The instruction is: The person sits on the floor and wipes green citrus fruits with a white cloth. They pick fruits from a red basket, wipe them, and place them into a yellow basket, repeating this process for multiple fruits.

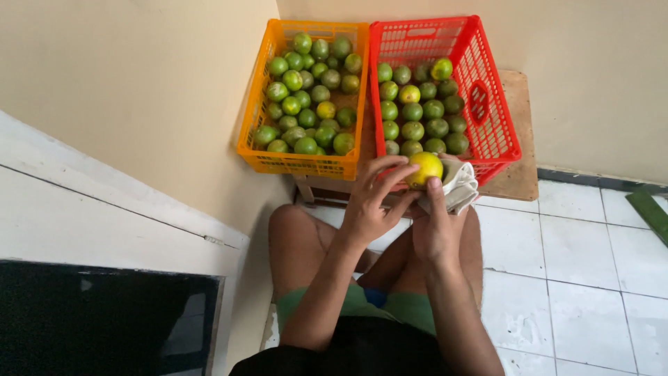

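Right now a yellow-green lime (425, 168) sits between both hands above the knees, held up so the white cloth (459, 185) can rub it. The right hand (437, 226) grips cloth and fruit, thumb on top; the left hand (369, 202) steadies it with spread fingers. Beyond, on a wooden board (518, 163), the orange crate (304, 97) and red crate (445, 94) hold green limes.

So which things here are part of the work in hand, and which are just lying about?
In use:
- yellow-green round citrus fruit, held by left hand and right hand
- white cloth in the right hand
- orange plastic crate of green fruit
- red plastic crate of green fruit
- low wooden stand

Lying about:
- dark green object on the white tiled floor
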